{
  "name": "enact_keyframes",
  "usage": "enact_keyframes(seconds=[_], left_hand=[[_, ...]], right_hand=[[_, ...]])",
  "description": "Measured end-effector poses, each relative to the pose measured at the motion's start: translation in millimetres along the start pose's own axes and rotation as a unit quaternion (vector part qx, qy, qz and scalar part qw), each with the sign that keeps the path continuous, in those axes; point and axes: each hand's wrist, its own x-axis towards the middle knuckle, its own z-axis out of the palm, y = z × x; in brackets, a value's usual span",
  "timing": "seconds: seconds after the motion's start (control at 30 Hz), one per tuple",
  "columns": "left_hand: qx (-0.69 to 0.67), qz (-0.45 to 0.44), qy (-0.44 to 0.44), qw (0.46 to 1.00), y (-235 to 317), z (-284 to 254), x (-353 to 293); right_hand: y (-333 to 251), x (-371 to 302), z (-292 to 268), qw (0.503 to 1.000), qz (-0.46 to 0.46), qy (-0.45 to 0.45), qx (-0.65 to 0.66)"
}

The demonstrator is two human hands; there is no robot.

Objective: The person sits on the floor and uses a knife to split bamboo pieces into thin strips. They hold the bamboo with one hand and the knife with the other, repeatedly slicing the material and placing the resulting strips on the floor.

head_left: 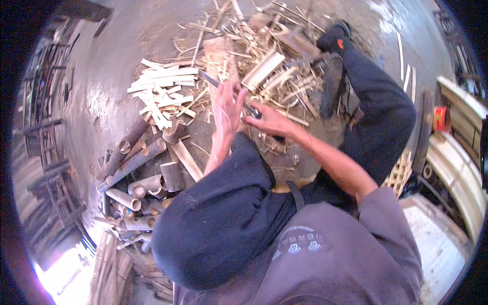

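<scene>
A person in a grey-purple shirt and dark trousers sits low over a workshop floor, one knee raised close to the camera and the other leg bent out to the right. Ahead of the knees, the right hand is closed around the dark handle of a knife, whose narrow grey blade slants up and to the left, past the other hand. The left hand is bent in over the blade, its back to the camera; whether its fingers grip the blade or a strip beside it cannot be told.

To the left of the near knee, cut bamboo tubes lie heaped at various angles, several with their hollow ends showing. At right, long pale strips are stacked near a red-and-yellow object.

Beyond the tubes, flat split pieces form a loose, criss-crossed pile just left of the blade's tip. Past the hands, a worn plank lies among curled shavings, with a trough-like half of split bamboo nearby. A dark shoe rests at their far right edge. Along the far left stand racks of poles, blurred.
</scene>
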Motion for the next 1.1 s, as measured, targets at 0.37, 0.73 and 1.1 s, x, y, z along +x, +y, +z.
enact_keyframes(seconds=[0.37, 0.73, 1.1], left_hand=[[0.220, 0.126, -0.018, 0.967, 13, 26, 38], [0.250, 0.130, -0.080, 0.956, 17, 30, 42], [0.176, 0.133, -0.096, 0.971, 17, 30, 34]], right_hand=[[43, 33, -26, 1.000, 0.002, -0.020, 0.013], [46, 30, -33, 0.999, 0.018, 0.023, -0.039], [82, 23, -32, 0.981, -0.040, -0.043, -0.185]])
